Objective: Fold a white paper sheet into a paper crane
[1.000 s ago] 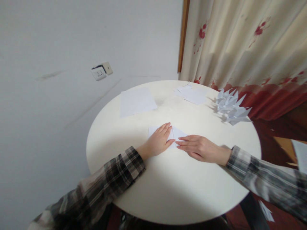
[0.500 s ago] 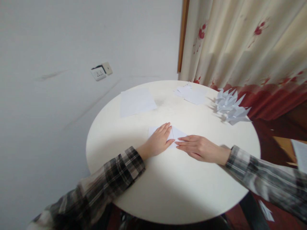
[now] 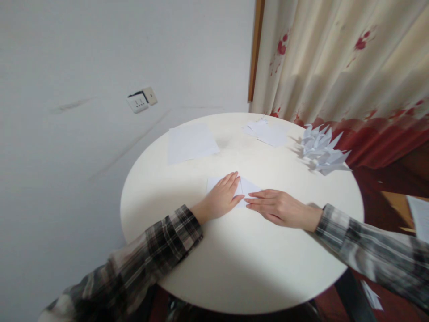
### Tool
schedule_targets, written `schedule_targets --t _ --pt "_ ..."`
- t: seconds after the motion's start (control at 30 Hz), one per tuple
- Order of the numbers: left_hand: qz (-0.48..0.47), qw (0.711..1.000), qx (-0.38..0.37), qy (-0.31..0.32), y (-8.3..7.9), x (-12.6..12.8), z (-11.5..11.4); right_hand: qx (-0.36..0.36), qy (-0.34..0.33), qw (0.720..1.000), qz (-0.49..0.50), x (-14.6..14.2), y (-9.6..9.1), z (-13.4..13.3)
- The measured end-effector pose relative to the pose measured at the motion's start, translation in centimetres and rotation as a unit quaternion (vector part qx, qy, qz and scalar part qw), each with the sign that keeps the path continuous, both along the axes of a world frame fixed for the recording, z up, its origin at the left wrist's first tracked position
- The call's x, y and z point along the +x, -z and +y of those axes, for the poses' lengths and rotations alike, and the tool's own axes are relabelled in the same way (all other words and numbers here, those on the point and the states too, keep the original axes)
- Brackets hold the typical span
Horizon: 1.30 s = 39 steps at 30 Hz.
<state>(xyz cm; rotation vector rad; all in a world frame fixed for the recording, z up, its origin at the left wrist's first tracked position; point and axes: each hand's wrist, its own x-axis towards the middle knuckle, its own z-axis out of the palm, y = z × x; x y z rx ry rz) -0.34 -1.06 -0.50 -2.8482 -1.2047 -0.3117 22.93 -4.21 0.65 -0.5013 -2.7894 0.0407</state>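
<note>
A folded sheet of white paper lies flat near the middle of the round table, with a crease line running down it. Across its left part rests my left hand, palm down, fingers stretched out and the thumb angled toward the crease. My right hand lies flat on the lower right part, its fingertips close to my left thumb. Both hands press on the paper without gripping it, and they cover much of its lower edge.
The round white table stands against the wall. A larger sheet of paper lies at its back left, and smaller paper pieces at the back. Several folded paper cranes cluster at the right edge, before a curtain.
</note>
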Motion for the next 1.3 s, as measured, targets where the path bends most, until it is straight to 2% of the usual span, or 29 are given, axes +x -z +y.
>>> schedule_targets --t 0.73,1.3 --pt "0.018 1.000 -0.014 -0.009 -0.50 0.13 -0.19 -0.005 -0.002 1.000 0.003 0.06 0.15 0.07" --pt "-0.036 0.999 0.001 0.010 -0.21 -0.13 -0.36 -0.006 -0.004 1.000 0.009 -0.09 -0.15 -0.03"
